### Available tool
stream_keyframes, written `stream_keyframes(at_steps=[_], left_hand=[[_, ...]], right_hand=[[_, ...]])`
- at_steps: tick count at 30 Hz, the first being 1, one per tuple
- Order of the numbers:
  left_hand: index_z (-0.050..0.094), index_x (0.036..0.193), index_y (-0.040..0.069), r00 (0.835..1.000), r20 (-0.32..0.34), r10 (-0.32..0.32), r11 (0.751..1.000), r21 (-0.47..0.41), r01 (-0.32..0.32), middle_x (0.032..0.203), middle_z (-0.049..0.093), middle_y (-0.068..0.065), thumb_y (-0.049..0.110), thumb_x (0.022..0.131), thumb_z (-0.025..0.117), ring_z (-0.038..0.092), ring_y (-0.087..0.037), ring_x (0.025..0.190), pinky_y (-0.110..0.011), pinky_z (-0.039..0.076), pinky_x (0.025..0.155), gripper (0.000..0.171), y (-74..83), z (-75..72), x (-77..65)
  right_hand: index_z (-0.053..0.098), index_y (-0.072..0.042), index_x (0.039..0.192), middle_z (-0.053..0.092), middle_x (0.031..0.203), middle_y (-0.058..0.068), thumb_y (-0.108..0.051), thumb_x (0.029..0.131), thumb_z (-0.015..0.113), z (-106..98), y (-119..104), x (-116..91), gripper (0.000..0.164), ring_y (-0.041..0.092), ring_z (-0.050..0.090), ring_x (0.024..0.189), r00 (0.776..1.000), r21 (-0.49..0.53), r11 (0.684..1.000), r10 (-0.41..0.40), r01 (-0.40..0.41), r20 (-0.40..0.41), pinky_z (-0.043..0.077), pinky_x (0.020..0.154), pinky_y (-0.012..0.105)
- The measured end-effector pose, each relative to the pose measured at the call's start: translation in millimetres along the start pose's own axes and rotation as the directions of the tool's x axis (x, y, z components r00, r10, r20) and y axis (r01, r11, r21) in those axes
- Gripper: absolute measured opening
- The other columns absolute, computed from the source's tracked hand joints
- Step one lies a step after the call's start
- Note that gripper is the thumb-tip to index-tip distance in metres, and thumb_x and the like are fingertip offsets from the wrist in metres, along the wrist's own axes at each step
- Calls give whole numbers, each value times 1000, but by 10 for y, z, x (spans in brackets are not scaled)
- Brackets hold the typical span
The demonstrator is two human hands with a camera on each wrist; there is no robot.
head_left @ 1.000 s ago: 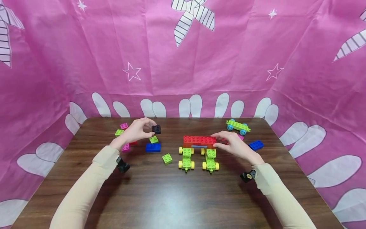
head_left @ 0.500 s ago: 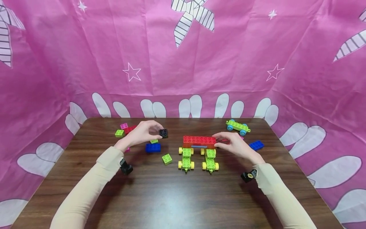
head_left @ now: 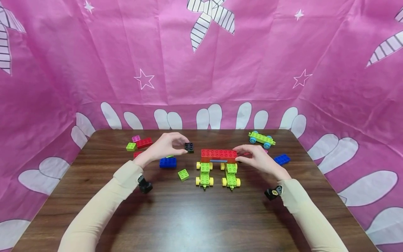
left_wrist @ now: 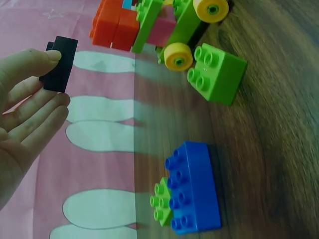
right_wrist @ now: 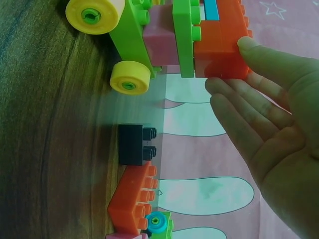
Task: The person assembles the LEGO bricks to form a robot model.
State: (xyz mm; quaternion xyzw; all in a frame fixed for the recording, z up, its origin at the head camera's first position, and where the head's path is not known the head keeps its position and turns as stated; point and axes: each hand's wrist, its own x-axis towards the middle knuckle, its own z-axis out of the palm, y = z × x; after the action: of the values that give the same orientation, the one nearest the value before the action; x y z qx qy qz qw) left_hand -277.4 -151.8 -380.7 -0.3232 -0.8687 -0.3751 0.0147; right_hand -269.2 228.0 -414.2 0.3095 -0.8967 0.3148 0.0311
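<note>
A small black toy brick (head_left: pixel 189 147) is pinched between the thumb and fingers of my left hand (head_left: pixel 165 147), held above the table just left of the red bricks. Two red bricks (head_left: pixel 218 154) stand end to end, bridging two lime-green wheeled bases (head_left: pixel 205 177) with yellow wheels. At their right end, my right hand (head_left: pixel 259 159) grips the red brick (right_wrist: pixel 222 45) between thumb and fingertips. In the right wrist view a pink brick (right_wrist: pixel 160 35) sits between the green base and a green piece (right_wrist: pixel 183 45). A thin blue piece (head_left: pixel 218 161) shows below the red bricks.
Left of the build lie a lime-green brick (head_left: pixel 183 174), a blue brick (head_left: pixel 168 162) and a red brick (head_left: pixel 144 142). At the back right stands a green base with blue wheels (head_left: pixel 261 139), near another blue brick (head_left: pixel 282 159). A black brick (right_wrist: pixel 132 144) lies right of the build.
My left hand has moved right with the black brick, closer to the red bricks. The right hand stays at the right end of the build.
</note>
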Motion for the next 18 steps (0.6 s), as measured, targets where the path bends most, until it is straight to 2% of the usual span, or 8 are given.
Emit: stream_keyframes(at_steps=[7, 18], left_hand=[[65, 106, 13, 999, 20, 34, 999, -36, -33, 102, 69, -3, 22, 77, 77, 67, -16, 95, -33, 55, 87, 32, 62, 71, 70], [65, 107, 9, 997, 25, 72, 994, -82, -69, 103, 66, -7, 16, 78, 75, 67, -21, 95, -35, 55, 87, 32, 100, 177, 169]], right_hand=[[62, -27, 116, 69, 109, -7, -37, 85, 67, 5, 8, 0, 33, 8, 65, 96, 1000, -3, 1000, -7, 7, -1, 56, 83, 36], [63, -28, 115, 68, 108, -9, -38, 84, 67, -1, 7, 6, 33, 6, 64, 97, 1000, 2, 1000, -1, 1, 2, 56, 83, 32]])
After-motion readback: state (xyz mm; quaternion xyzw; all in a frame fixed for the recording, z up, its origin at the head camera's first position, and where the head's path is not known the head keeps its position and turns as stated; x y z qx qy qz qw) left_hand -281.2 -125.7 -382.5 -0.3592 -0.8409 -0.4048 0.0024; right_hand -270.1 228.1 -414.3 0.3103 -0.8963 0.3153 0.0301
